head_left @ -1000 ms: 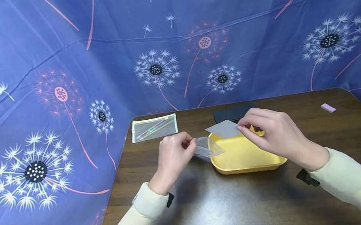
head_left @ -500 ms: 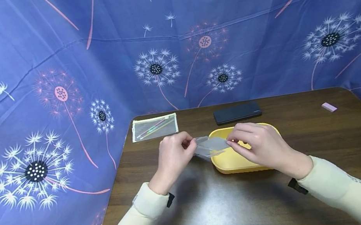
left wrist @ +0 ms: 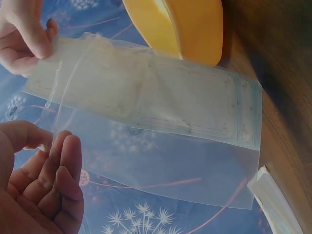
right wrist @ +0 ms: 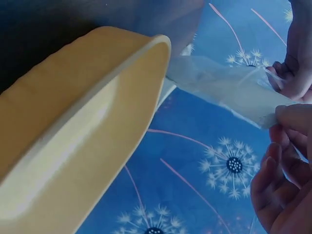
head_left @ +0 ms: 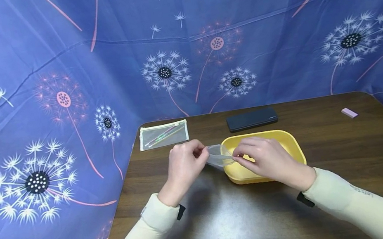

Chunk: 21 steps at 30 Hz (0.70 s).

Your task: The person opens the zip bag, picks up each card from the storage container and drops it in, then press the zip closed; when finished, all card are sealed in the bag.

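Note:
My left hand [head_left: 185, 167] pinches the open edge of a clear plastic bag [left wrist: 170, 168], held up over the table. My right hand [head_left: 269, 160] pinches one end of a flat, whitish translucent sheet [left wrist: 102, 78] between thumb and fingers. In the left wrist view, most of that sheet lies inside the bag, along one side of it, and its pinched end sticks out of the mouth. Both hands are close together, by the left end of a yellow plastic basket [right wrist: 87, 126]. The right hand overlaps the basket in the head view.
A mesh zip pouch [head_left: 148, 134] with pens or pencils inside lies at the table's back left. Behind the basket is a black case [head_left: 252, 119], and a small pink block [head_left: 349, 113] sits at the far right. A patterned blue cloth [head_left: 181, 54] hangs behind the wooden table [head_left: 335, 147].
My right hand has moved left and slightly down, sliding the sheet from above the basket into the bag. The left hand has stayed in place, still pinching the bag.

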Each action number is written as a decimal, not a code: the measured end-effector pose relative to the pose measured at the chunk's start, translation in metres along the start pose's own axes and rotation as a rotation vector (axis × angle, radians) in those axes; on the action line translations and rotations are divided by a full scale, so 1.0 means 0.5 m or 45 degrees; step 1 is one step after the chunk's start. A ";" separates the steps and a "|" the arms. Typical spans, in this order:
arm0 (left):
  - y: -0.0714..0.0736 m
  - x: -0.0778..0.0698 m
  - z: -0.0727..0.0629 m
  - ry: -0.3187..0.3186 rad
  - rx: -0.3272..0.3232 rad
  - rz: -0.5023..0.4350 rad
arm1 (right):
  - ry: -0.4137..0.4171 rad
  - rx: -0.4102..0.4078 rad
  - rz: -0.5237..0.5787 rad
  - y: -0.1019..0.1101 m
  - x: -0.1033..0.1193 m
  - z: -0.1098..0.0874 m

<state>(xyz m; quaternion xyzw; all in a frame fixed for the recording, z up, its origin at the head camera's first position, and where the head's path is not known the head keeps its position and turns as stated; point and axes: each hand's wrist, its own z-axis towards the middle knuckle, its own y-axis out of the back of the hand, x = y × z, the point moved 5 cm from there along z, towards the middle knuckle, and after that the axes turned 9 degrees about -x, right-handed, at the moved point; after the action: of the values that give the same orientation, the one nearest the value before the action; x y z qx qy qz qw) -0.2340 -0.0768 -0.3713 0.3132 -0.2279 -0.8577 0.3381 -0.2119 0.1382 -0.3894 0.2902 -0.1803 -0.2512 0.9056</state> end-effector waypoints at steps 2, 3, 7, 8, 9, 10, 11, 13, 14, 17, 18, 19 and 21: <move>0.000 -0.001 0.000 0.001 -0.001 -0.001 | -0.015 0.011 -0.006 -0.008 0.000 -0.001; 0.000 -0.001 0.000 0.000 -0.002 -0.001 | -0.021 0.016 -0.014 -0.012 0.000 -0.001; 0.000 0.000 0.000 0.004 0.000 -0.002 | -0.052 0.036 -0.057 -0.026 -0.002 0.001; 0.000 0.000 0.000 0.004 0.001 -0.001 | -0.063 0.043 -0.063 -0.028 -0.003 0.002; 0.000 0.000 0.000 0.004 0.004 -0.002 | -0.073 0.049 -0.068 -0.031 -0.005 0.004; 0.000 -0.001 0.000 0.005 0.006 -0.003 | -0.083 0.058 -0.070 -0.034 -0.006 0.006; 0.000 -0.001 0.000 0.005 0.006 -0.005 | -0.090 0.067 -0.073 -0.037 -0.007 0.008; 0.000 -0.002 0.000 0.006 0.009 -0.007 | -0.106 0.094 -0.078 -0.043 -0.009 0.012; 0.000 -0.001 0.000 0.006 0.010 -0.006 | -0.113 0.109 -0.079 -0.047 -0.010 0.014; -0.001 -0.002 0.000 0.005 0.013 -0.006 | -0.128 0.160 -0.087 -0.057 -0.012 0.021; -0.001 -0.001 0.000 0.003 0.013 -0.005 | -0.133 0.176 -0.091 -0.061 -0.012 0.024; -0.002 -0.002 0.000 0.001 0.013 -0.005 | -0.139 0.193 -0.093 -0.064 -0.013 0.026; -0.002 -0.002 0.001 -0.004 0.013 -0.009 | -0.144 0.222 -0.105 -0.071 -0.014 0.031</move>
<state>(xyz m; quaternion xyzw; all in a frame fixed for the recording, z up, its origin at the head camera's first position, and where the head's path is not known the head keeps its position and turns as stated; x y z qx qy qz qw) -0.2342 -0.0751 -0.3713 0.3145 -0.2318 -0.8581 0.3332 -0.2375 0.1103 -0.4008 0.3606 -0.2403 -0.2876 0.8541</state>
